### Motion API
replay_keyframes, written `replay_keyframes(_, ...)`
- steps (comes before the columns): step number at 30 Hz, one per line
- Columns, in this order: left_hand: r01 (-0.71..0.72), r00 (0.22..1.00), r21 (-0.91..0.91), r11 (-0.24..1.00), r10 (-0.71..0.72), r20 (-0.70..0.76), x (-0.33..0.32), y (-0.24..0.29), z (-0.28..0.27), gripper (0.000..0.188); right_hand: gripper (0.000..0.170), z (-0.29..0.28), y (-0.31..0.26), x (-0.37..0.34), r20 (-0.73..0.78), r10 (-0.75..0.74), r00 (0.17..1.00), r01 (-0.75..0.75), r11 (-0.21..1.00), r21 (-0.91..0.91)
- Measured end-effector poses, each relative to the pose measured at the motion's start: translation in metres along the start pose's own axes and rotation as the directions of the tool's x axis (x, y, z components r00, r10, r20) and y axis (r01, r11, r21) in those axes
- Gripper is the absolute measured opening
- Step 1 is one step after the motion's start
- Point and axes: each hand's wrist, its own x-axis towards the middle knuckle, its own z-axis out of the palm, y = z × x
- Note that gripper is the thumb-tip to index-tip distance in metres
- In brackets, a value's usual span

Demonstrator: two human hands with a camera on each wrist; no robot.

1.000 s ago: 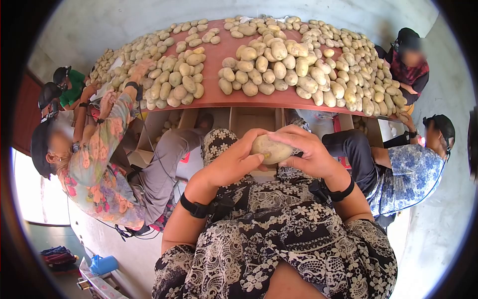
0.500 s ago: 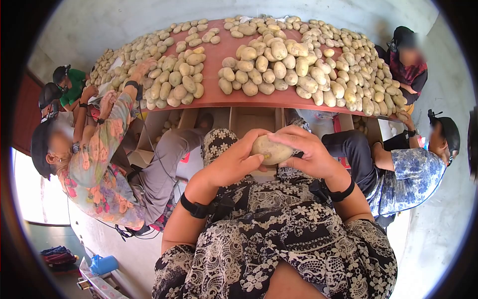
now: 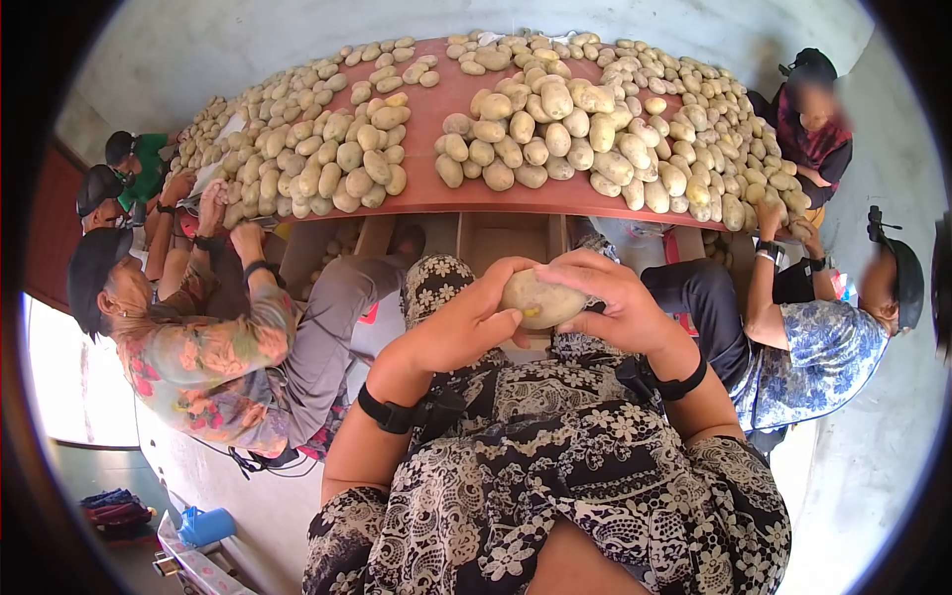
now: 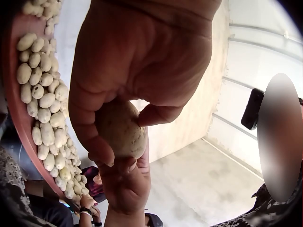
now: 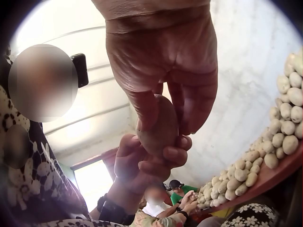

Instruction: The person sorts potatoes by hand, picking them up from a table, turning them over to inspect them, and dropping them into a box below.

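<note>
A: State of the fingers (image 4: 87, 127)?
B: Grasping. Left hand (image 3: 464, 313) and right hand (image 3: 623, 307) are both curled round one potato (image 3: 545, 297), held between them, off the tabletop (image 3: 424, 129).
A: Its condition?
B: A yellow patch (image 3: 533, 311) beside the left thumb (image 3: 504, 325).
A: Progress?
B: One in hand, not yet set down. Whether any are finished, I cannot tell.
A: Outstanding?
B: Heaps (image 3: 556, 100) lie along the tabletop, none touched by these hands. If those await handling, I judge much remains. A box (image 3: 508, 243) stands beneath, purpose unconfirmed.

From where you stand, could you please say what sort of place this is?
Probably an indoor produce workroom: potatoes cover much of a red table, people sit along it, and a plain wall stands behind.
</note>
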Motion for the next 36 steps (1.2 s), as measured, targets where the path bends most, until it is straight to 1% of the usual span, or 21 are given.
replay_keyframes(5,0.017,1.0,-0.022,1.0,-0.016,0.016,0.0008,-0.0008,-0.0019,0.056,0.071,-0.0008,-0.0002,0.0012,0.0,0.002,1.0,-0.002,1.0,0.002)
replay_keyframes(8,-0.001,0.999,-0.175,0.985,0.007,0.038,-0.0007,0.0011,-0.0033,0.057,0.069,-0.001,0.0003,0.0026,-0.004,-0.009,1.0,0.009,1.0,-0.002)
replay_keyframes(11,-0.04,0.998,-0.286,0.957,0.055,0.043,0.0008,-0.0056,-0.0062,0.06,0.067,-0.0033,0.0014,0.0039,-0.012,-0.014,1.0,0.014,1.0,-0.014)
replay_keyframes(14,-0.028,0.997,-0.32,0.947,0.048,0.054,0.0019,-0.0025,-0.0065,0.061,0.067,-0.0045,0.0013,0.0049,-0.011,-0.013,1.0,0.013,1.0,-0.021)
replay_keyframes(17,-0.008,1.0,-0.27,0.963,0.016,0.026,0.0056,-0.0002,-0.0063,0.06,0.067,-0.0061,0.003,0.0063,-0.005,-0.012,1.0,0.012,1.0,-0.027)
replay_keyframes(20,0.0,1.0,-0.147,0.989,-0.001,-0.006,0.0077,-0.0012,-0.0045,0.058,0.067,-0.0064,0.0023,0.0067,0.0,-0.014,1.0,0.014,0.999,-0.046)
replay_keyframes(25,-0.025,1.0,-0.147,0.989,0.026,0.006,0.0072,-0.0056,-0.0058,0.056,0.067,-0.0065,0.0036,0.0065,0.003,-0.006,1.0,0.006,0.999,-0.035)
replay_keyframes(28,-0.035,0.999,-0.121,0.992,0.037,0.018,0.0054,-0.0053,-0.0069,0.056,0.062,-0.0039,0.0044,0.0064,-0.018,0.016,1.0,-0.016,1.0,0.0)
replay_keyframes(32,-0.056,0.998,-0.106,0.993,0.06,0.034,0.0061,-0.0047,-0.0089,0.057,0.063,-0.0049,0.0044,0.008,-0.012,0.018,1.0,-0.017,1.0,0.003)
replay_keyframes(36,-0.045,0.998,-0.136,0.99,0.05,0.033,0.0051,-0.0049,-0.0087,0.06,0.064,-0.0059,0.0039,0.0083,0.003,0.013,1.0,-0.013,1.0,-0.011)
